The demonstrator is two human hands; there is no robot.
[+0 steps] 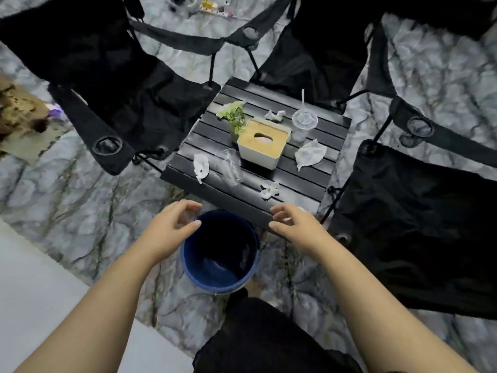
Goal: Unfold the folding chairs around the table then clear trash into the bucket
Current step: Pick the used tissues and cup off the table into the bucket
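step: clearing trash, 3 chairs [126, 103] look unfolded | left hand [172, 227] + right hand [295, 224] both loosely curled, holding nothing | bucket [186, 262] on floor by table [295, 170] near edge | tip: they should pinch the nearest crumpled tissue [269, 189] first, drop straight down, skip the tissue box [262, 144]

I see blk slatted counter [301, 175], blk fabric chairs [107, 84]. Bucket [194, 275] dark blue. Tissue box [265, 154] cream w/ tan lid. Crumpled tissues [201, 164] white, packet [235, 115] green & white, cup [304, 122] clear. Floor [80, 189] grey marble patt., dark veins.
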